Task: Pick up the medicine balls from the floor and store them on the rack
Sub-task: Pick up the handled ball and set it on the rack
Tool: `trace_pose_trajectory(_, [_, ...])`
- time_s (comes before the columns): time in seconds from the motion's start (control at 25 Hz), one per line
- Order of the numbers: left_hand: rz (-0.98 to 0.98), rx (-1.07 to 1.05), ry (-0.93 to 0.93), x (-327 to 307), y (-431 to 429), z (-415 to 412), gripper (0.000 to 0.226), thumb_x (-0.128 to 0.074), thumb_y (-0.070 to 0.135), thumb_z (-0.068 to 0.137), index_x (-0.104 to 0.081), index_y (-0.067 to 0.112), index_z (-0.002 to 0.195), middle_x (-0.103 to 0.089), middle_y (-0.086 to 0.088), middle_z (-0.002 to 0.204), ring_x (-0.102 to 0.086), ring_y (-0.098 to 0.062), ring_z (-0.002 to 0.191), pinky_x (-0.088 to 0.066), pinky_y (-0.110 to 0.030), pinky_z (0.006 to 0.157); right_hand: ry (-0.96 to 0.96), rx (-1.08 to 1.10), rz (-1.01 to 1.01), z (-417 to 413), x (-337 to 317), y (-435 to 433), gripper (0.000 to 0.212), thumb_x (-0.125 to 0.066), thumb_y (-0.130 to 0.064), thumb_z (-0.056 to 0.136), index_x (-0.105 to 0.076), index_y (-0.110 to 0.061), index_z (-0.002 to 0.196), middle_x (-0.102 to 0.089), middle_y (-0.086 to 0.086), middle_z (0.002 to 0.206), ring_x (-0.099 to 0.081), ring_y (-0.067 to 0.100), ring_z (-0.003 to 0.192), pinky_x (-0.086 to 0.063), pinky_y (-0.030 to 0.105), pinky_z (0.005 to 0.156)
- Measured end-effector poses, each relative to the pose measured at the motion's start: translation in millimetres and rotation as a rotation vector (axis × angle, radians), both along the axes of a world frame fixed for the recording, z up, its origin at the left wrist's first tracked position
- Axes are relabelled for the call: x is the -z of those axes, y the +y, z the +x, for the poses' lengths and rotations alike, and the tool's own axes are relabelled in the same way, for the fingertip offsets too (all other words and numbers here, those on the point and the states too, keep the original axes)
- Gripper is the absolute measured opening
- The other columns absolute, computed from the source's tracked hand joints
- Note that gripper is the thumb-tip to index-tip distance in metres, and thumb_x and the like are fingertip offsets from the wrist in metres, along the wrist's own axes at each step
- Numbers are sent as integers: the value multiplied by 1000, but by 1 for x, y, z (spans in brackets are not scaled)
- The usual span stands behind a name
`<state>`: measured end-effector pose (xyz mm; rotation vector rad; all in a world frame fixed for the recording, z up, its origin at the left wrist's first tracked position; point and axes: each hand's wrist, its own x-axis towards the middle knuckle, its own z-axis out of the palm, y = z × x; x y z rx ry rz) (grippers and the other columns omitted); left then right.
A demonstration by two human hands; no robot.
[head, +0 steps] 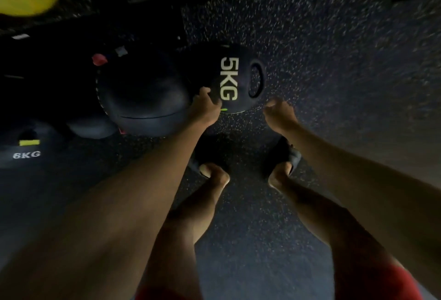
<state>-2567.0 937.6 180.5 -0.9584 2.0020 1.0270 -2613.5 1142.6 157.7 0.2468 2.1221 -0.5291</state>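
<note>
head view looks steeply down, close, somewhat blurred.

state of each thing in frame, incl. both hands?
5KG ball: on floor, label sideways, not lifted
left hand: touching its near edge
right hand: curled, beside ball, empty
6KG ball: on floor, untouched
large dark ball: on floor, untouched

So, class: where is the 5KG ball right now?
The 5KG ball lies on the floor at centre, right of a larger dark ball; the left hand touches its near edge.

Gym: speckled rubber floor, weighted balls
</note>
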Motion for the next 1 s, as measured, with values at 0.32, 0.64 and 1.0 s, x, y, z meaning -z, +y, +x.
trace_pose_trajectory(0.32, [16, -349, 84, 162, -11, -13, 59, -21, 44, 108, -17, 14, 158, -24, -10, 163, -29, -26, 147, -26, -36, 116, -251, 726, -99, -31, 192, -26, 73, -58, -46, 97, -23, -17, 155, -40, 15, 154, -49, 40, 130, -50, 69, 92])
trace_pose_trajectory(0.64, [150, -620, -133, 232, -16, -8, 62, -42, 53, 100, -34, 22, 154, -39, -2, 155, -41, -25, 137, -35, -47, 115, -205, 868, -188, -42, 255, -10, 29, -43, -17, 106, -58, -10, 131, -68, 13, 118, -67, 34, 101, -60, 52, 73])
trace_pose_trajectory(1.0, [102, -455, -82, 253, -2, -43, 41, -54, 16, 99, -46, 17, 139, -59, 0, 122, -58, -18, 106, -51, -35, 85, -301, 1202, -346, -19, 247, 33, 31, -31, -23, 110, -59, -12, 113, -60, 14, 135, -60, 26, 100, -51, 39, 70])
